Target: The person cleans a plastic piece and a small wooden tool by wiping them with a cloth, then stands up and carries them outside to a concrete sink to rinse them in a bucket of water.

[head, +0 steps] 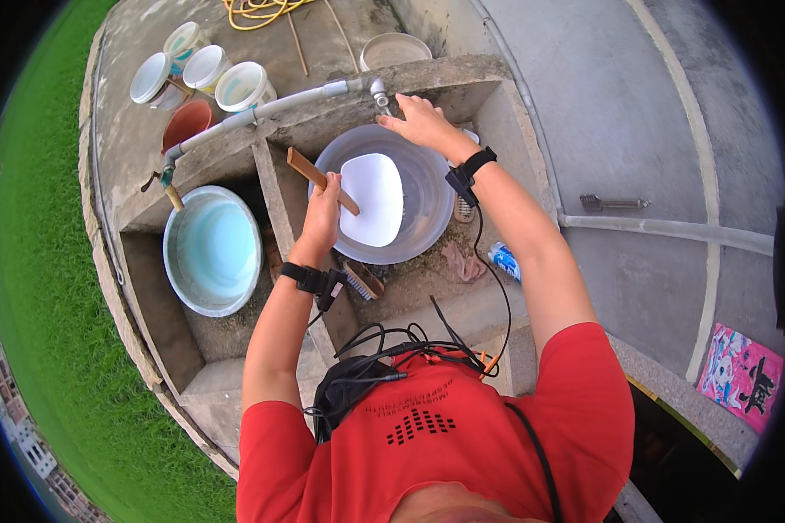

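Note:
My left hand (322, 212) is closed around a flat wooden stick (307, 168), which lies slantwise over the near-left edge of a white bowl or dish (376, 199). Whether the fingers also pinch the dish's rim is hard to see. Beneath both is a large translucent plastic basin (430, 209), set in the right compartment of a concrete sink (530, 140). My right hand (425, 123) reaches over the basin's far side to a tap (380, 98), thumb and fingers spread beside it. The hand hides part of the tap, so its contact is unclear.
A metal basin (216, 252) of bluish water stands in the left compartment under another tap (165, 176). Scrubbing brushes (365, 281), a crumpled cloth or bag (463, 263) and a blue-and-white packet (505, 260) lie around the translucent basin. Several buckets (245, 86) stand beyond the grey pipe (288, 103).

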A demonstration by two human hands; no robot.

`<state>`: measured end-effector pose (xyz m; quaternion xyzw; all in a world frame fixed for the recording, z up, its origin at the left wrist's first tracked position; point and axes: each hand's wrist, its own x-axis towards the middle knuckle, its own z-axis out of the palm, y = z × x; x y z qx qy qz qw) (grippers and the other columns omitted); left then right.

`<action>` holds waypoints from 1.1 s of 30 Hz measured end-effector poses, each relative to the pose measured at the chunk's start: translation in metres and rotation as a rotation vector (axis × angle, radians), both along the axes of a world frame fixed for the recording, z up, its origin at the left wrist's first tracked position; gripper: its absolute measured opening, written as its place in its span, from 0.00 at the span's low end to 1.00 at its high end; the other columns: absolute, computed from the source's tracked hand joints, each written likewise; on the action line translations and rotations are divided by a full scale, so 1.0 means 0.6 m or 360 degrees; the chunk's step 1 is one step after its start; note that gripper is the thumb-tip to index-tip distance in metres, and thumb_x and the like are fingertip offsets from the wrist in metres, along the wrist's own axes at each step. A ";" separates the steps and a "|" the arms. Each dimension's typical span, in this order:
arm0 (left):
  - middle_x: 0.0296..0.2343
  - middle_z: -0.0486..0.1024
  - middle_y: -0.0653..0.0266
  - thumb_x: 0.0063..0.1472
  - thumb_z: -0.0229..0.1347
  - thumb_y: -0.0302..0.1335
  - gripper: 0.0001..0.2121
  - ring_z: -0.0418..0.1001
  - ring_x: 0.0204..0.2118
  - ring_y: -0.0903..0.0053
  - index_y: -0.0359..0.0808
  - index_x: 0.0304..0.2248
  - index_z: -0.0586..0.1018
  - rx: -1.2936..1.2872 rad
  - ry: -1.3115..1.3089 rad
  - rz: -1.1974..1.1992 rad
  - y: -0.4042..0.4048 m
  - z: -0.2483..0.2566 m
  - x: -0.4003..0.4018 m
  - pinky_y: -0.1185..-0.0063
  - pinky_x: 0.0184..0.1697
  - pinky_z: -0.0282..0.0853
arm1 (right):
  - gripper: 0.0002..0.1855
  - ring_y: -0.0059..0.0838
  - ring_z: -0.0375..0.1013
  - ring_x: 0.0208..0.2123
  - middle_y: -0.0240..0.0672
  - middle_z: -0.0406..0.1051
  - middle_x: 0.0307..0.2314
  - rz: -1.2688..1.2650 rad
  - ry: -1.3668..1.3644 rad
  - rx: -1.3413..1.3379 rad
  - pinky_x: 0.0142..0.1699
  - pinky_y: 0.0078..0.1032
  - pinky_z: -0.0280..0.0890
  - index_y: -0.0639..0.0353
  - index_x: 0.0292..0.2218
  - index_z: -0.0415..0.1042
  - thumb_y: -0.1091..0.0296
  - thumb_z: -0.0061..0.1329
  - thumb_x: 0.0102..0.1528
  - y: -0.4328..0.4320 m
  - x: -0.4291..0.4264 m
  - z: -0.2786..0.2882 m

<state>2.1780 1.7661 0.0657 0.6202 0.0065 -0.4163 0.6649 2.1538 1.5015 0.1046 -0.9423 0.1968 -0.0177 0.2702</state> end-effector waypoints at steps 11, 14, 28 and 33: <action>0.56 0.58 0.57 0.66 0.44 0.51 0.28 0.49 0.63 0.62 0.36 0.54 0.64 0.0098 0.0086 -0.0056 -0.117 -0.041 0.032 0.54 0.60 0.46 | 0.10 0.44 0.70 0.46 0.41 0.73 0.39 0.0184 0.0116 -0.0410 0.48 0.46 0.58 0.59 0.37 0.73 0.64 0.50 0.56 -0.028 0.034 -0.051; 0.55 0.58 0.57 0.67 0.43 0.50 0.28 0.50 0.63 0.60 0.35 0.54 0.64 0.0101 0.0157 0.0042 -0.142 -0.030 0.035 0.53 0.60 0.47 | 0.07 0.43 0.70 0.45 0.40 0.74 0.38 0.0241 0.0003 -0.0352 0.46 0.47 0.59 0.58 0.36 0.72 0.69 0.48 0.54 -0.042 0.032 -0.060; 0.52 0.61 0.57 0.68 0.43 0.48 0.25 0.56 0.60 0.62 0.34 0.52 0.65 -0.0123 0.0422 0.0243 -0.158 -0.049 0.033 0.56 0.58 0.55 | 0.21 0.49 0.76 0.37 0.53 0.76 0.32 -0.0260 0.0593 0.0028 0.41 0.41 0.71 0.71 0.36 0.75 0.57 0.55 0.53 -0.030 -0.045 -0.043; 0.53 0.61 0.56 0.68 0.48 0.40 0.22 0.57 0.60 0.63 0.33 0.54 0.64 0.0016 0.0316 0.0127 -0.152 -0.027 0.028 0.58 0.58 0.56 | 0.19 0.47 0.78 0.33 0.53 0.76 0.31 -0.0311 0.0779 0.0661 0.39 0.40 0.71 0.69 0.36 0.76 0.58 0.55 0.52 -0.039 -0.078 -0.137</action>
